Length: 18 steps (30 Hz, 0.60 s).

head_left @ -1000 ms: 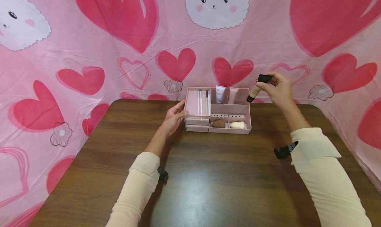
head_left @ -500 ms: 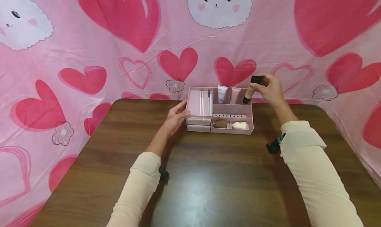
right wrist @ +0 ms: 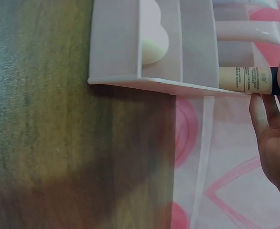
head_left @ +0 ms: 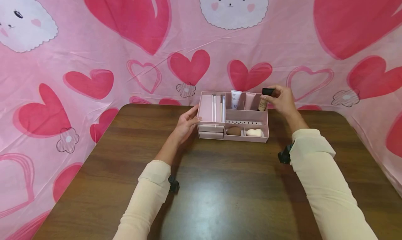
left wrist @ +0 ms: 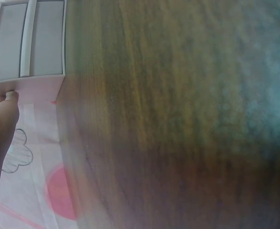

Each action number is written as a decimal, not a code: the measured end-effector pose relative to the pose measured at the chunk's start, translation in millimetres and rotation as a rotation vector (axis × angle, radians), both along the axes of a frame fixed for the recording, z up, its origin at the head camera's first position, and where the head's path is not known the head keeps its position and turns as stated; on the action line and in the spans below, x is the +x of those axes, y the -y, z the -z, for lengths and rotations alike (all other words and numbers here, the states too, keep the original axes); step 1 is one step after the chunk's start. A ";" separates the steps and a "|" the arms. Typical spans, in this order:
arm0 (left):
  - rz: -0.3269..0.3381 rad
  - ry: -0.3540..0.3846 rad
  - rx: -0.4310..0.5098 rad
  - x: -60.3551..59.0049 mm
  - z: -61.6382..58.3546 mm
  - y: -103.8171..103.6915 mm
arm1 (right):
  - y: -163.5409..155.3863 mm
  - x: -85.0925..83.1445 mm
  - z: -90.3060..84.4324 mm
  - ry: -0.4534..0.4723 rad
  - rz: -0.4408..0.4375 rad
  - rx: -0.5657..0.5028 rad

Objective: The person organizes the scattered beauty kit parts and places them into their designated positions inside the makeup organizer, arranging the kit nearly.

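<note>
- Pink organizer (head_left: 233, 139) on the bench (head_left: 220, 184) already holds tubes, brushes and sponges.
- Right hand (head_left: 282, 99) pinches the beige tube (head_left: 262, 103), standing partly inside the far right compartment, unreleased.
- Left hand (head_left: 186, 123), fingers relaxed, steadies the organizer's left side.

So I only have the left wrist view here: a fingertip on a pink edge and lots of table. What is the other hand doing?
Observer: The right hand grips a beige tube with a black cap, standing it in the back right compartment of the pink organizer.
Operator: Anything else in that tray?
Observer: Two sponges in front, a brown one and a pale one.
Operator: And the back row?
Observer: Two more tubes, a white one and a pink one, stand beside it.
</note>
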State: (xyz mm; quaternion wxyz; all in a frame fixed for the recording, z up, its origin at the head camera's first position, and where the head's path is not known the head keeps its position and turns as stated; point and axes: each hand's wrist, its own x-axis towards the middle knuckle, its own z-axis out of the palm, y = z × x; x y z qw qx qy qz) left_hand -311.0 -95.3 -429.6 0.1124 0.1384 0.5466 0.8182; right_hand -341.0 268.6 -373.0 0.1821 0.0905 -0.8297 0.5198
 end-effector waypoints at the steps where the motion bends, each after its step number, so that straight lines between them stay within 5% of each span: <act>1: 0.001 0.000 -0.002 0.1 -0.1 -0.2 | -0.2 -0.1 1.9 0.000 -0.002 0.002; 18: -0.006 0.002 0.014 1.4 -1.4 -1.3 | 1.4 0.6 9.3 0.132 0.002 0.017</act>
